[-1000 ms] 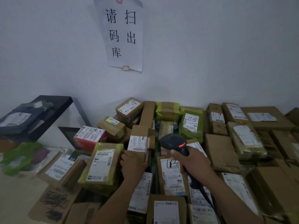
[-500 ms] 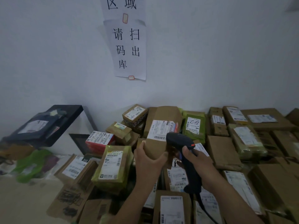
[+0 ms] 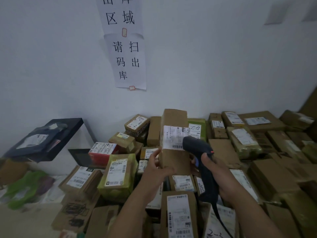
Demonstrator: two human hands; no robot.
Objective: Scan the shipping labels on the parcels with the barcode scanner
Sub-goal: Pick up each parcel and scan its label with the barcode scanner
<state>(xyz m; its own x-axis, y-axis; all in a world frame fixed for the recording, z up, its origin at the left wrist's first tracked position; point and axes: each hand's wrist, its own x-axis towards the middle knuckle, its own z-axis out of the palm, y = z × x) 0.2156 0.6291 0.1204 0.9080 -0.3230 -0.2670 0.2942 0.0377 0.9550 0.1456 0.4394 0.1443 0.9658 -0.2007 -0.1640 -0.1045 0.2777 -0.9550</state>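
at frame centre our left hand (image 3: 157, 166) grips a box (image 3: 173, 143) upright, label (image 3: 174, 137) facing us; our right hand (image 3: 217, 170) clasps the scanner (image 3: 199, 150) just right of it.

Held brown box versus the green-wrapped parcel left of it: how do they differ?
The held brown box is bare cardboard; the green-wrapped parcel has yellow-green wrap. The box stands upright in the left hand; the parcel lies untouched. Both carry white barcode labels.

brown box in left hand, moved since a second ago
Yes, up and right: the brown box sat lower left of the green parcel, now overlaps and tops it.
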